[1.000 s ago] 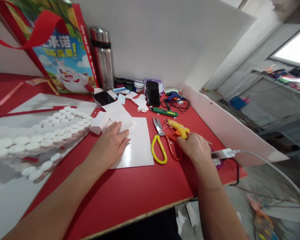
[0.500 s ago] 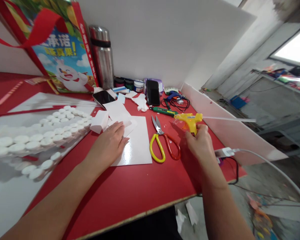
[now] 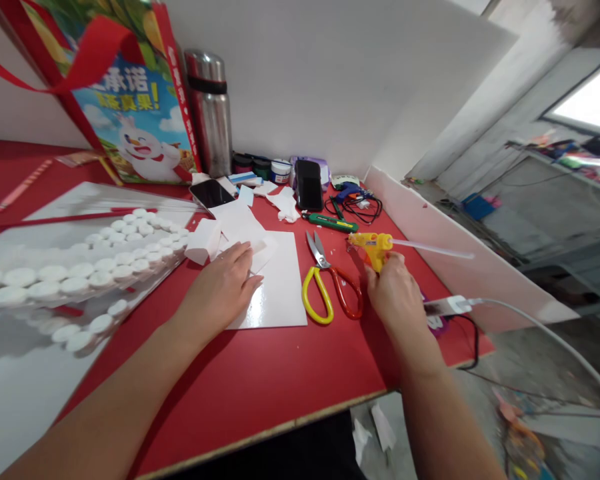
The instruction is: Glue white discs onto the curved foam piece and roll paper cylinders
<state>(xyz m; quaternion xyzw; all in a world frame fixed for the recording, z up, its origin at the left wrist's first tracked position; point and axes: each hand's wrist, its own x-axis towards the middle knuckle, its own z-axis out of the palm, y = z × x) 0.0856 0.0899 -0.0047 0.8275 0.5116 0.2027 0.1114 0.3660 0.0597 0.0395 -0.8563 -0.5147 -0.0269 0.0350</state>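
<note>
My left hand point(image 3: 223, 285) lies with its fingers stretched out over white paper pieces point(image 3: 237, 223), on top of a glossy white sheet point(image 3: 281, 287). What lies under the fingers is hidden. A folded piece of white paper point(image 3: 203, 241) stands beside its fingertips. My right hand point(image 3: 396, 293) is closed around the handle of a yellow hot glue gun point(image 3: 371, 244), whose nozzle points left. From its back sticks a long clear glue stick point(image 3: 433, 249). Between my hands lie scissors point(image 3: 320, 263) with one yellow and one red handle, blades slightly apart.
On the left, a white model with rows of round white discs point(image 3: 75, 285) covers much of the red table point(image 3: 280, 380). Along the back stand a printed bag point(image 3: 135, 120), a steel flask point(image 3: 210, 113), a black phone point(image 3: 309, 185) and a green cutter point(image 3: 331, 222). A white cable point(image 3: 530, 310) hangs at right.
My right hand has moved the glue gun slightly left and down, and the glue stick now slants downward to the right. My left hand stays on the paper. The view has shifted slightly.
</note>
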